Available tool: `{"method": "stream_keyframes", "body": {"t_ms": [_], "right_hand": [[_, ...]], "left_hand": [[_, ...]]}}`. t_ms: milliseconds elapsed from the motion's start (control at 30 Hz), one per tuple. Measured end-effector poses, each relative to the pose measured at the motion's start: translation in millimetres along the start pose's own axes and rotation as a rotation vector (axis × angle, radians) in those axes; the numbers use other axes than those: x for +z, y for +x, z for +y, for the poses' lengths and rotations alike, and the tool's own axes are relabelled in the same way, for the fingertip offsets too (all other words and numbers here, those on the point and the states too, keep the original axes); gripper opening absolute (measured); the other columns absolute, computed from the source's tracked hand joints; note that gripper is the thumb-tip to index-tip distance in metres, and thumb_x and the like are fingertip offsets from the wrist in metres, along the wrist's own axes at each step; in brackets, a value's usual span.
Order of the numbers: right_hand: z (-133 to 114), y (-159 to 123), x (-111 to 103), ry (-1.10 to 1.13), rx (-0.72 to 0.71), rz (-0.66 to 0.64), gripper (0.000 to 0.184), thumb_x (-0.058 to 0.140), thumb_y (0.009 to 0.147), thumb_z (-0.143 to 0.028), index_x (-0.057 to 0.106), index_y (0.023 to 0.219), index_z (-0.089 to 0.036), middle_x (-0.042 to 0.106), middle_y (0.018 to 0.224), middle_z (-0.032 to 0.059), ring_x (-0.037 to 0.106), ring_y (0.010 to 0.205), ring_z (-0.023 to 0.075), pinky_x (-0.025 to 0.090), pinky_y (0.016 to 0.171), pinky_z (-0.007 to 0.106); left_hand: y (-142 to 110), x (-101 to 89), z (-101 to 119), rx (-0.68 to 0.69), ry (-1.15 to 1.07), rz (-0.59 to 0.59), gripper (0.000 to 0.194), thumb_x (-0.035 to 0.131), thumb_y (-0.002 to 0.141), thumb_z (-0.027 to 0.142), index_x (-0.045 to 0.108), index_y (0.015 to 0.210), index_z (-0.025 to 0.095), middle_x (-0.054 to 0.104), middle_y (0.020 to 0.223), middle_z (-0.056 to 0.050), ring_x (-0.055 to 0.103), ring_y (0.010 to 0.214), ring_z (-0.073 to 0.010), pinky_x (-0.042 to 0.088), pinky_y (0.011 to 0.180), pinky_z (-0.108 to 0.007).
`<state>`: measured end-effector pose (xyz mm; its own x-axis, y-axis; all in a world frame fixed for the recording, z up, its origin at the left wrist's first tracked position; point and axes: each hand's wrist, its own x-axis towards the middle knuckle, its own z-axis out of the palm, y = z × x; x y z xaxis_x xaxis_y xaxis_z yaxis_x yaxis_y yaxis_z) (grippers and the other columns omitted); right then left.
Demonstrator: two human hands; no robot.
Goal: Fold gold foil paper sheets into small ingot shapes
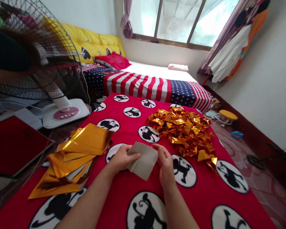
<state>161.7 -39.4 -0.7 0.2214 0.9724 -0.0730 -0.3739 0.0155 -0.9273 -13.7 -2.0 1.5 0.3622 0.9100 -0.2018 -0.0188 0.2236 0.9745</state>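
Note:
A sheet of foil paper (144,160), its dull grey side facing up, is held above the red cloth between both hands. My left hand (123,158) pinches its left edge, thumb on top, and a crease runs near that side. At the right edge, my right hand (165,160) has its fingers curled against the paper's upper right corner. To the left lies a loose stack of flat gold foil sheets (85,140), some with pale backs showing. On the right is a heap of folded gold foil pieces (183,130).
The red cloth (193,206) with black monkey prints covers the table. A running fan (62,108) stands at the left beside a dark red folder (14,143). Behind the table is a bed (143,86); a yellow stool (228,115) is on the floor at right.

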Motion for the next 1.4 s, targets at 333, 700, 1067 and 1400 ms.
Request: {"method": "stream_keyframes", "body": {"t_ms": [333,700,1067,1400], "right_hand": [[4.2,9.3,-9.3,-0.270,0.000,0.046,0.026,0.078,0.066,-0.036,0.066,0.080,-0.017,0.070,0.071,0.0025,0.062,0.063,0.0150,0.045,0.059,0.024],[20.2,9.2,-11.9,-0.326,-0.086,0.187,0.026,0.071,0.071,-0.038,0.056,0.081,-0.019,0.065,0.070,0.0007,0.061,0.063,0.0166,0.047,0.057,0.026],[-2.8,14.0,-28.4,-1.181,-0.413,-0.118,0.026,0.049,0.082,-0.008,0.069,0.084,-0.024,0.064,0.092,0.0036,0.059,0.086,0.0190,0.045,0.072,0.029],[-28.8,14.2,-50.2,-1.104,-0.292,-0.561,0.064,0.056,0.061,0.004,0.069,0.112,-0.033,0.058,0.129,-0.0002,0.052,0.115,0.0208,0.041,0.101,0.036]], "left_hand": [[8.5,-3.8,-2.8,0.185,0.314,0.185,0.032,0.073,0.069,0.026,0.070,0.098,0.015,0.071,0.086,-0.003,0.064,0.070,-0.0159,0.049,0.061,-0.023],[-0.2,7.7,-2.1,0.730,0.660,0.282,0.014,0.059,0.088,0.020,0.071,0.095,0.019,0.066,0.091,-0.005,0.062,0.087,-0.0147,0.049,0.080,-0.026],[6.9,-0.5,-10.5,0.533,0.788,0.014,0.032,0.046,0.086,0.006,0.073,0.097,0.018,0.064,0.107,-0.009,0.061,0.099,-0.0175,0.048,0.088,-0.029],[2.1,-20.5,5.4,0.408,0.694,-0.206,0.040,0.047,0.074,0.004,0.075,0.095,0.022,0.068,0.111,-0.006,0.064,0.100,-0.0174,0.048,0.093,-0.028]]}}
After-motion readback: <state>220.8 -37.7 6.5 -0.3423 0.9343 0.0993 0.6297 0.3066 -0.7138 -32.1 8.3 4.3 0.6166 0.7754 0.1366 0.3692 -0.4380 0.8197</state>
